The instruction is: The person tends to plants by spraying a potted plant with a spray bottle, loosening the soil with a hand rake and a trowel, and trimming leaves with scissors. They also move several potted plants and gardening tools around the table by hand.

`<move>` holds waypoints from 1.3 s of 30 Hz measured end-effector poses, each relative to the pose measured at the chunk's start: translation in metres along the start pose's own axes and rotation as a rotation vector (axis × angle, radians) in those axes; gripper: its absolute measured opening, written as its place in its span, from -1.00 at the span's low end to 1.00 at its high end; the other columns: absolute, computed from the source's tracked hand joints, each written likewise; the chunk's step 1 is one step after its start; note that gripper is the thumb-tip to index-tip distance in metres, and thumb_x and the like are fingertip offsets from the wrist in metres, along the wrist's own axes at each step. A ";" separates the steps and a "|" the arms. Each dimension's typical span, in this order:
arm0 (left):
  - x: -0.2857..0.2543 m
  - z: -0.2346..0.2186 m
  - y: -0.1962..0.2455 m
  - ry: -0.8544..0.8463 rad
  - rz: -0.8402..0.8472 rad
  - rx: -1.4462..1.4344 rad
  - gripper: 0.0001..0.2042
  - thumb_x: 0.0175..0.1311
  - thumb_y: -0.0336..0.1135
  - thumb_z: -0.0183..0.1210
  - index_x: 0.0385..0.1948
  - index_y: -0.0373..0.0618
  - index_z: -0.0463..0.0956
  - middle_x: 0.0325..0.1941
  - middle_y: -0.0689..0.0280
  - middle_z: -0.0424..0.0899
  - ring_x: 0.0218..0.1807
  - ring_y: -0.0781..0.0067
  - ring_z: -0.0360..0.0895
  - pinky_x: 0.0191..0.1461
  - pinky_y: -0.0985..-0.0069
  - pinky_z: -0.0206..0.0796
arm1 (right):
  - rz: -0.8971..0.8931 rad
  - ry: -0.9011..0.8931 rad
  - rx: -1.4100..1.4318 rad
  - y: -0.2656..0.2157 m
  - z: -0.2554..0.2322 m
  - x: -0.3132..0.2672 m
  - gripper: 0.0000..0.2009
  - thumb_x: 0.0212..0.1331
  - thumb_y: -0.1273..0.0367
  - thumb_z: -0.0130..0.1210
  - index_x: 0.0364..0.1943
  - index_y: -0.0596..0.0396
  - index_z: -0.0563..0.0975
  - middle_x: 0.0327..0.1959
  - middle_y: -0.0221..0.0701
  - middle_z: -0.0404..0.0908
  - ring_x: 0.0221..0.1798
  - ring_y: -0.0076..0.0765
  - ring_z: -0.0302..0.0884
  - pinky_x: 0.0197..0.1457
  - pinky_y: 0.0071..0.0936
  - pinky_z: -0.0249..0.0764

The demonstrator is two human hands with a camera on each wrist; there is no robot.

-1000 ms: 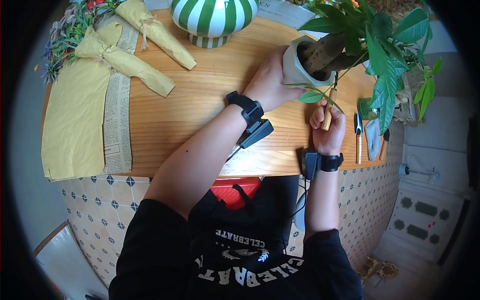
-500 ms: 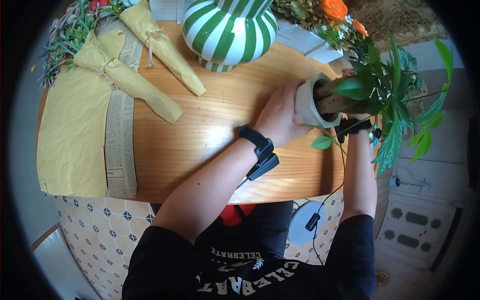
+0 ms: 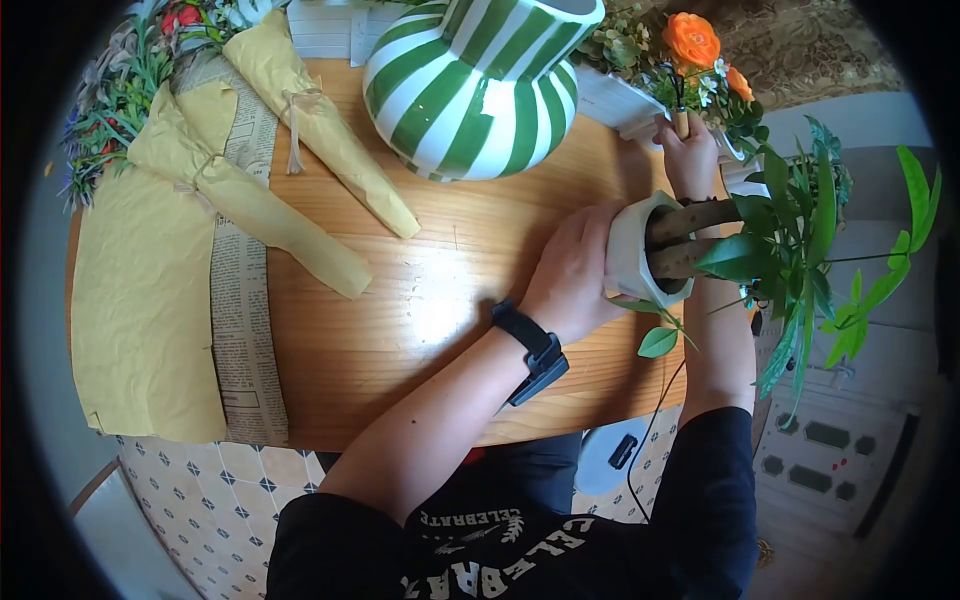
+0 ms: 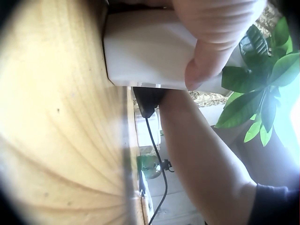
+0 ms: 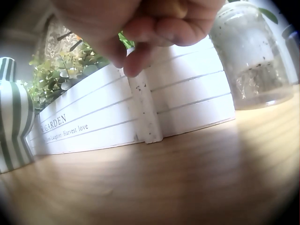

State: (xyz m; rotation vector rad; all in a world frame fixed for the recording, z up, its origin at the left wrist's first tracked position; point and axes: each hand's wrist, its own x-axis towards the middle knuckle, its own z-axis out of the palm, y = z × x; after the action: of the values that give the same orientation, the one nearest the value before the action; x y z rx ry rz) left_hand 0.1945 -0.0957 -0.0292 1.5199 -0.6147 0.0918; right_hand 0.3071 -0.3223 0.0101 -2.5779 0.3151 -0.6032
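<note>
My left hand holds the side of a white faceted pot, its thumb along the wall in the left wrist view. The pot stands on the wooden table. Two thick brown stems rise from it to a leafy green plant. Beyond the pot, my right hand grips the wooden handle of a small garden rake with thin dark prongs. That hand is raised beside a white planter box, over its end in the right wrist view.
A green-and-white striped vase stands at the back. Orange flowers rise from the planter box. At left lie kraft-wrapped bouquets on brown paper and newspaper. A clear glass jar is near the box's end.
My right hand has moved from the pot's near side, around behind it, to the planter box, carrying the rake. My left hand keeps holding the pot. The head view has shifted.
</note>
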 end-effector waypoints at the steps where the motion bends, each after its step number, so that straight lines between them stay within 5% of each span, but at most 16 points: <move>1: 0.000 0.000 0.000 0.007 0.007 0.001 -0.17 -0.29 -0.35 0.46 0.14 -0.19 0.16 0.07 -0.01 0.37 0.10 -0.07 0.35 0.16 0.20 0.25 | -0.010 0.000 0.006 0.000 0.000 0.000 -0.76 0.07 0.27 0.20 -0.32 0.18 0.57 -0.61 -0.36 0.62 -0.49 -0.44 0.58 -0.37 -0.46 0.44; 17: -0.001 0.002 -0.003 0.066 0.044 -0.015 -0.18 -0.31 -0.35 0.45 0.12 -0.18 0.18 0.04 0.02 0.39 0.08 -0.06 0.36 0.14 0.19 0.25 | -0.159 -0.015 0.011 0.019 0.003 0.011 -0.82 0.15 0.33 0.12 -0.33 0.19 0.54 -0.55 -0.39 0.64 -0.45 -0.48 0.57 -0.32 -0.48 0.44; 39: -0.002 0.001 -0.003 0.058 -0.006 -0.008 -0.20 -0.29 -0.31 0.44 0.10 -0.22 0.18 0.02 0.03 0.40 0.08 -0.06 0.35 0.15 0.18 0.23 | -0.078 -0.069 0.047 0.006 -0.001 0.003 -0.80 0.16 0.31 0.12 -0.34 0.20 0.53 -0.53 -0.38 0.64 -0.44 -0.51 0.57 -0.32 -0.51 0.44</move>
State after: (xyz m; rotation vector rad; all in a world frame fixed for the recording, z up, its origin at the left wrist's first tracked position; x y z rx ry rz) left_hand 0.1935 -0.0966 -0.0330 1.5058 -0.5634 0.1286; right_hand 0.3084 -0.3286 0.0090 -2.5683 0.1763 -0.5415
